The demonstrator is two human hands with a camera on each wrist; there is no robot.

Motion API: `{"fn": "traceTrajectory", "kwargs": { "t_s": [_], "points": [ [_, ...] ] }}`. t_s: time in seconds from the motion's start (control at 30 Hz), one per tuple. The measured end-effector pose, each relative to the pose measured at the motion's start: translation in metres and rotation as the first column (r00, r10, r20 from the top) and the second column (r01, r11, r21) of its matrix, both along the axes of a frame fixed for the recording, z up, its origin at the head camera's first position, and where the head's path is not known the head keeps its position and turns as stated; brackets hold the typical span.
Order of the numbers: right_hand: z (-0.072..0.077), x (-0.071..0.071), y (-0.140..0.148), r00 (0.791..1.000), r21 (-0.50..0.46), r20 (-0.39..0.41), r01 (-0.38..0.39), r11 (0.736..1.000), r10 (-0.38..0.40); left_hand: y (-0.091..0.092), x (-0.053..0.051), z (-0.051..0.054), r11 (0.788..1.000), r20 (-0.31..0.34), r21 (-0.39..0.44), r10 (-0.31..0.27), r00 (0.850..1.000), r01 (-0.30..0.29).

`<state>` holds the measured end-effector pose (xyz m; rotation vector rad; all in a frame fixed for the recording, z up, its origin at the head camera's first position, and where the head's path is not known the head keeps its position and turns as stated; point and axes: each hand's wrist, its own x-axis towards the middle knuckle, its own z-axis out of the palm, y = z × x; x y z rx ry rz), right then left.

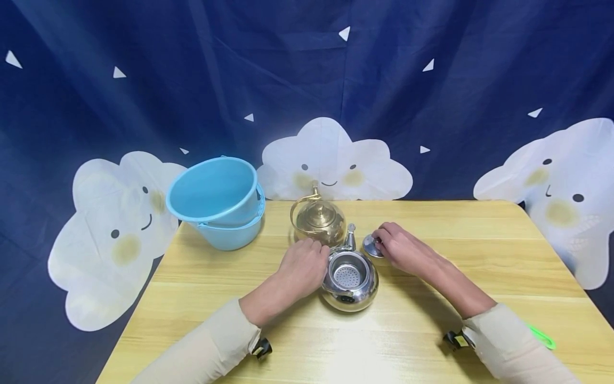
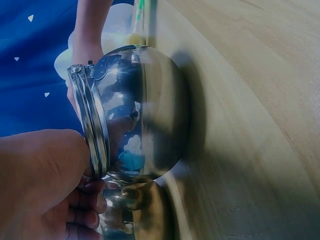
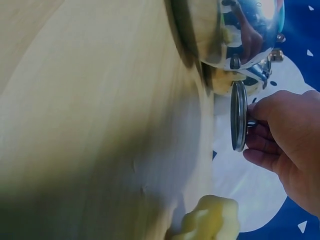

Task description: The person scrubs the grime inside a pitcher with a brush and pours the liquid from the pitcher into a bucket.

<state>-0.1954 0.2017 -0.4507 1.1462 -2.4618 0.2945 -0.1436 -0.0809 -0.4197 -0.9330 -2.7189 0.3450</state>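
A shiny silver teapot [image 1: 352, 296] stands on the table without its lid, and a perforated strainer [image 1: 347, 276] shows inside its mouth. My left hand [image 1: 304, 266] holds the pot's lowered metal handle [image 2: 92, 120] at the left side, thumb on top and fingers curled beneath. Just right of the spout, my right hand [image 1: 403, 248] pinches the knob of the round silver lid [image 3: 238, 117]. The lid is held on edge, apart from the pot and above the table. Behind the silver pot sits a gold teapot [image 1: 320, 216] with its lid on.
Two light-blue buckets [image 1: 232, 237], one tilted inside the other, stand at the back left. A bright green looped item [image 1: 542, 337] lies at the right by my sleeve. The right wrist view shows a lumpy yellow object [image 3: 212, 220]. A dark blue cloud-print curtain [image 1: 288, 64] hangs behind.
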Motion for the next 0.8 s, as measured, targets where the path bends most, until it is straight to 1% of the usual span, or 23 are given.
{"fn": "traceTrajectory", "kwargs": {
  "t_s": [0.13,0.3,0.5,0.8],
  "points": [
    [-0.004,-0.001,0.001,1.000,0.010,0.005,0.007,1.000,-0.007,0.000,0.000,0.000,1.000,-0.003,0.002,-0.001,1.000,0.001],
    [-0.006,-0.002,0.001,1.000,0.025,0.021,0.020,0.999,-0.020,0.000,0.000,-0.002,1.000,-0.024,0.003,-0.009,1.000,0.009],
    [-0.008,-0.001,0.000,0.999,0.037,0.032,0.027,0.999,-0.028,0.000,0.000,-0.002,1.000,-0.024,0.005,-0.006,1.000,0.006],
    [-0.012,-0.002,-0.001,0.997,0.056,0.056,0.044,0.997,-0.047,0.000,0.001,-0.001,1.000,-0.060,0.015,-0.008,0.998,0.009]
  ]
}}
